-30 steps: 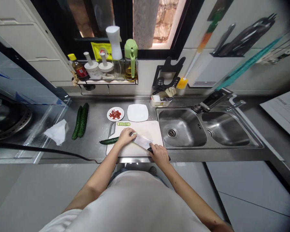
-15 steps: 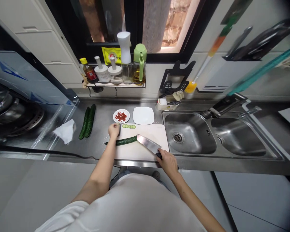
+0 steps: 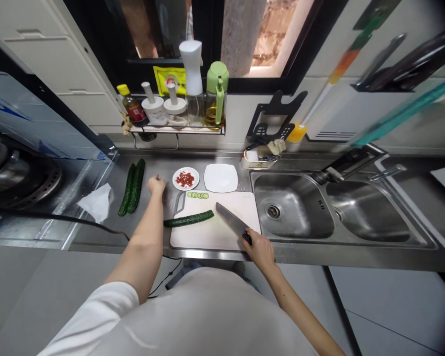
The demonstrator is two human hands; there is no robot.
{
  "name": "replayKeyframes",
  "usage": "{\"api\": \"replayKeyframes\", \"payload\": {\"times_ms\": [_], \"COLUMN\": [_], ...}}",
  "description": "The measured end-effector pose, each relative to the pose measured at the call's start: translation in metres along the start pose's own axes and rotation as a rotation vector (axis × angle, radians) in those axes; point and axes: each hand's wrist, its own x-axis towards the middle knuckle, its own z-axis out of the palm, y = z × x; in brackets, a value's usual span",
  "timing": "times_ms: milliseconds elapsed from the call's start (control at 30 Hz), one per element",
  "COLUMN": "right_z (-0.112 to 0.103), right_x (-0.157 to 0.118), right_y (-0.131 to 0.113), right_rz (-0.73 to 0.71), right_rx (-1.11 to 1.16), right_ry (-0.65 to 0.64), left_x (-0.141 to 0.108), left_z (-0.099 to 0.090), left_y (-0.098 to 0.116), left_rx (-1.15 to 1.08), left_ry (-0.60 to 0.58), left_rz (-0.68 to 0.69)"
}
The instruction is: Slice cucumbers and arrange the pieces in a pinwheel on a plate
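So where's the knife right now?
In the head view, the knife is in the right hand, over the right half of the cutting board, with the cut cucumber to its left.

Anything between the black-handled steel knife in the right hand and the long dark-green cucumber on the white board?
Nothing visible: only white board shows between the knife in the right hand and the cucumber. Pale green slices lie farther back.

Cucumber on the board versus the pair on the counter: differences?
The board cucumber lies crosswise, its left end past the cutting board; the paired cucumbers run front to back on the counter. The board cucumber lies singly; the paired cucumbers lie side by side. All are dark green.
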Motion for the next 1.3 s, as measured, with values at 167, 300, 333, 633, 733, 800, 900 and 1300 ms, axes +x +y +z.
{"api": "replayKeyframes", "payload": {"times_ms": [167,300,333,633,733,800,900,1300], "right_z": [0.004,0.004,0.003,-0.010,-0.012,-0.013,-0.013,-0.013], "right_x": [0.004,0.010,0.012,0.019,0.022,0.023,0.023,0.024], "right_y": [-0.003,-0.009,-0.012,-0.049,-0.058,-0.062,-0.066,-0.071], "right_rz": [0.078,0.081,0.070,0.025,-0.007,-0.029,-0.047,-0.045], "right_rx": [0.037,0.112,0.127,0.014,-0.002,-0.013,-0.024,-0.043], "right_ry": [-0.067,-0.124,-0.141,-0.244,-0.250,-0.246,-0.238,-0.237], "left_x": [-0.035,-0.109,-0.129,-0.210,-0.210,-0.210,-0.211,-0.211], "left_z": [0.004,0.022,0.026,0.041,0.044,0.046,0.049,0.051], "left_y": [0.004,0.001,-0.002,-0.027,-0.030,-0.031,-0.035,-0.037], "left_rx": [0.008,-0.040,-0.033,0.100,0.098,0.095,0.082,0.122], "left_ry": [0.043,-0.154,-0.229,-0.405,-0.377,-0.360,-0.337,-0.288], "left_rz": [0.146,0.465,0.566,0.926,0.934,0.946,0.973,1.025]}}
